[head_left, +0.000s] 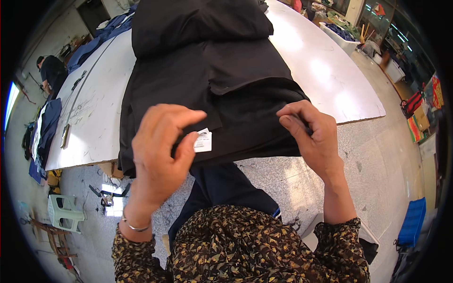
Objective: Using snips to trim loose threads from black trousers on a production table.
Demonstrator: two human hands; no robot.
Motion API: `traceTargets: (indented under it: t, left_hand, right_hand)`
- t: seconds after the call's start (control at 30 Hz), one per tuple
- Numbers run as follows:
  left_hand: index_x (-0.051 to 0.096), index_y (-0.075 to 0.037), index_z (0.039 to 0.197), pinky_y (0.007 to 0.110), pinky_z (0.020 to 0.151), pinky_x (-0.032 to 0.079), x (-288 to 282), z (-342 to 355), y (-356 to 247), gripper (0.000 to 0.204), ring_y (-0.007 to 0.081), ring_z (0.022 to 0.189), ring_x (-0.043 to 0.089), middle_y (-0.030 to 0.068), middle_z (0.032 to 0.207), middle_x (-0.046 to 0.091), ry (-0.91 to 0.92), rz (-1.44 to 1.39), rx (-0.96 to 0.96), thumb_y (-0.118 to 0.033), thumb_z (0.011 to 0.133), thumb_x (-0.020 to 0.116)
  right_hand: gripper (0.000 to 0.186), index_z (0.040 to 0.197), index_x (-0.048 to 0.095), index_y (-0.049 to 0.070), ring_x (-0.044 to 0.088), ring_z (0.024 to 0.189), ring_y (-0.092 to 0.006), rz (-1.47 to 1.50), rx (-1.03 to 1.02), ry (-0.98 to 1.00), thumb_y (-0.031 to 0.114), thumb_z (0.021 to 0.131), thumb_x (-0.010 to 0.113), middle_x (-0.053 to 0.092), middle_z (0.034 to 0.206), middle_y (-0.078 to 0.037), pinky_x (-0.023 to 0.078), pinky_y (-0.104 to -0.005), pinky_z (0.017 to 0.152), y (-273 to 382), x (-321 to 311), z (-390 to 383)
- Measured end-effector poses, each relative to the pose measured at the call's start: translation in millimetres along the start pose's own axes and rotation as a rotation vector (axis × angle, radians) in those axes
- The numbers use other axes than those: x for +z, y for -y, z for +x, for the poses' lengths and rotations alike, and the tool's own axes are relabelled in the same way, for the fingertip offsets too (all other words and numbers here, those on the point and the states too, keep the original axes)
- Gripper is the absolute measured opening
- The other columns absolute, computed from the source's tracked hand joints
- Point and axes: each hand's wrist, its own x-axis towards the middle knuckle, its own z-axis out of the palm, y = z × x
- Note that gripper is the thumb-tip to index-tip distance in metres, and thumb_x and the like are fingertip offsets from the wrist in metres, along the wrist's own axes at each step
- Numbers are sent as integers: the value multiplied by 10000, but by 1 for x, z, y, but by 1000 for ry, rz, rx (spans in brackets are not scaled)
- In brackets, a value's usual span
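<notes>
– So, where's the cloth [165, 89]?
– Spread over the table [349, 94], its near end reaching past the edge, with a thick fold [203, 26] heaped at the far end!
– And the hands?
– The left hand [165, 146], a touch blurred, has thumb and forefinger well apart, right by the white label [204, 141]. Whether the thumb touches it, I can't tell.
– Other side?
– The right hand [312, 134] is curled at the cloth's right side, thumb and forefinger close together. Any cloth in that pinch? Can't tell from here!
– How far along are we?
– Partway, I'd judge. The cloth is laid out and the label is in plain sight, though whether it's attached doesn't show. But the layers gape on the right, so that side looks unfinished to me.
</notes>
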Motion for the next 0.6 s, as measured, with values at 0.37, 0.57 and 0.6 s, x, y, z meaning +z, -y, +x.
traceTargets:
  t: [0.37,0.57,0.6]
  left_hand:
    - [595,21,936,296,645,433,-26,-7,87,155,148,692,519,123,753,533,91,-39,-517,-131,963,597]
    - [593,18,925,294,620,423,-40,-23,179,192,94,637,471,49,651,512,66,-158,-677,-168,946,637]
    - [595,17,931,302,619,426,-34,-21,172,193,108,620,475,52,638,516,63,-31,-648,-165,931,658]
  right_hand:
    - [441,1228,674,155,592,719,-200,-460,-610,266,89,792,671,513,823,-24,490,-351,651,-2,51,-3]
    - [497,1247,659,157,612,698,-223,-423,-630,305,54,761,687,534,832,-31,495,-358,630,3,53,1]
    - [497,1247,659,157,612,698,-223,-426,-628,306,54,761,687,534,832,-31,495,-358,630,5,53,2]
